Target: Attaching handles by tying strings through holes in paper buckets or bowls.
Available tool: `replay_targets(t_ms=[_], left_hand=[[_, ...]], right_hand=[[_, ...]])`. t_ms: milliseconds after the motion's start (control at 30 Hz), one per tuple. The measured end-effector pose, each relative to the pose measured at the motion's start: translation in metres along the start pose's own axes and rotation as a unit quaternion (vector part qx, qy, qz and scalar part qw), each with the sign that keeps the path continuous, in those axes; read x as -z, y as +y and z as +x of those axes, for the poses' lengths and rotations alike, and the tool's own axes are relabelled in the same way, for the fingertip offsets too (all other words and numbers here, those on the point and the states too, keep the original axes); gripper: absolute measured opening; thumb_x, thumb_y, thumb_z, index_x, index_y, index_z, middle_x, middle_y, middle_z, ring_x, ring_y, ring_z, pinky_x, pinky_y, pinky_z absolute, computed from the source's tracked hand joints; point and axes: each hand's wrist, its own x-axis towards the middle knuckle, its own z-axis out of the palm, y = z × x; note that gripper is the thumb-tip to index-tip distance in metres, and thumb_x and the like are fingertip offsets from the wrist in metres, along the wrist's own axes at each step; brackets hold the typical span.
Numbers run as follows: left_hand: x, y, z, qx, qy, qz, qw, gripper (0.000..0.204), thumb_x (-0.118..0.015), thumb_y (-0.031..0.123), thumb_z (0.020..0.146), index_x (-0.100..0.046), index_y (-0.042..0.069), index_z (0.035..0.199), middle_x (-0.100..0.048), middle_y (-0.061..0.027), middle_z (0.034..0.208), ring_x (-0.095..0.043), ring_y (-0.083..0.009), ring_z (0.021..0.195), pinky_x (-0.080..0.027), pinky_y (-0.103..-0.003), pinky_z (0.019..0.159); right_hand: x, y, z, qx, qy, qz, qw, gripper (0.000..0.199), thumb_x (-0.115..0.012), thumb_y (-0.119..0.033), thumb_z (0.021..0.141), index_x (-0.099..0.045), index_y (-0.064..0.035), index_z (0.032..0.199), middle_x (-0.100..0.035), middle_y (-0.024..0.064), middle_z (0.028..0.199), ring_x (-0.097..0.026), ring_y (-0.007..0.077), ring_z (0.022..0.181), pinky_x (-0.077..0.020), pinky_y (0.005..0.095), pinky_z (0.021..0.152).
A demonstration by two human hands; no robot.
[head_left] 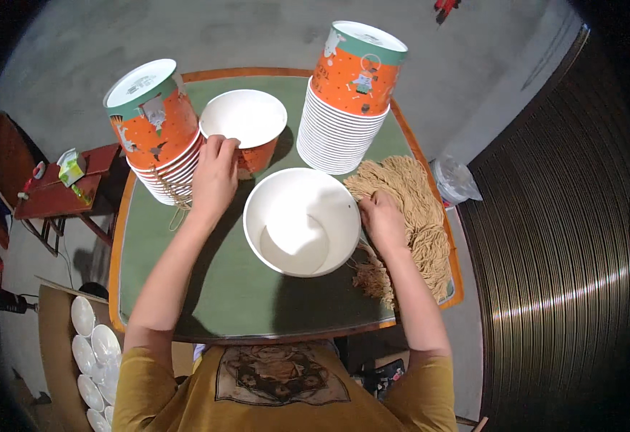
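A: status on hands?

B: left hand (214, 176) is curled over the rim of the far paper bucket (244, 122), fingers hooked on its near edge, thumb side hidden. Right hand (382, 218) lies knuckles-up on the pile of tan cord loops (408, 216) – whether it pinches a strand I cannot tell, fingertips are tucked under

A: where's the bucket sit?

B: upright on the green table (214, 288), between 2 inverted stacks – left stack (158, 129) leaning, tied round with cord, and right stack (347, 93) standing straight. A 2nd open bucket (302, 222) stands nearer the person, just beside the right hand, empty, white inside

A: risks?

B: 3, my read only
- left stack tilts toward the left wrist – a nudge from the forearm could tip it off the table edge
- gripping the thin rim one-handed may squash it out of round
- cord is a loose tangle, part of it drapes over the near-right table edge; pulling 1 loop could drag several, or slide the lot to the floor

A: bucket looks?

B: orange printed outside, plain white inside, rolled rim, light card – looks empty and undented
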Motion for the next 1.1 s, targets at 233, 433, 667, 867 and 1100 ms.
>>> replay_targets(t_ms=[233,433,667,867,1100], left_hand=[[0.05,0.03,-0.012,0.097,0.092,-0.167,0.977,0.023,-0.055,0.004,0.09,-0.058,0.003,0.113,-0.052,-0.0145,0.119,-0.057,-0.0253,0.1,-0.05,-0.036,0.083],[0.121,0.097,-0.063,0.002,-0.003,-0.315,0.949,0.031,-0.064,0.005,0.083,-0.059,0.0,0.112,-0.06,-0.0142,0.111,-0.059,-0.0252,0.102,-0.047,-0.035,0.088],[0.144,0.133,-0.067,0.023,-0.356,-0.476,0.804,0.047,-0.069,0.007,0.081,-0.054,0.002,0.125,-0.064,-0.0168,0.11,-0.066,-0.0312,0.093,-0.055,-0.036,0.077],[0.142,0.109,-0.088,0.046,-0.389,-0.415,0.821,0.034,-0.066,0.004,0.083,-0.059,0.003,0.116,-0.067,-0.0138,0.092,-0.067,-0.0291,0.081,-0.054,-0.035,0.07],[0.141,0.137,-0.08,0.119,-0.312,-0.469,0.818,0.039,-0.065,0.007,0.085,-0.053,0.003,0.122,-0.064,-0.0105,0.078,-0.063,-0.0302,0.068,-0.051,-0.036,0.061]], right_hand=[[0.055,-0.026,-0.039,-0.044,0.125,0.299,0.945,0.007,-0.067,-0.006,0.081,-0.065,-0.0041,0.088,-0.06,0.0069,0.086,-0.058,0.019,0.078,-0.047,0.0294,0.068],[0.097,-0.075,-0.09,0.013,0.107,0.331,0.938,0.019,-0.069,-0.002,0.076,-0.065,-0.0077,0.094,-0.061,0.0077,0.079,-0.057,0.0218,0.067,-0.0465,0.03,0.057],[0.123,-0.136,-0.092,0.211,0.07,0.313,0.923,0.026,-0.071,-0.007,0.074,-0.063,-0.0079,0.099,-0.06,0.0052,0.08,-0.057,0.0218,0.067,-0.0495,0.0317,0.056],[0.112,-0.134,-0.095,0.182,0.06,0.332,0.924,0.031,-0.075,-0.001,0.07,-0.063,-0.0067,0.098,-0.06,0.0048,0.079,-0.057,0.0218,0.065,-0.0476,0.0313,0.055],[0.109,-0.134,-0.097,0.178,0.06,0.277,0.942,0.029,-0.073,-0.001,0.07,-0.065,-0.0069,0.097,-0.06,0.0037,0.079,-0.057,0.0214,0.065,-0.0479,0.0313,0.055]])
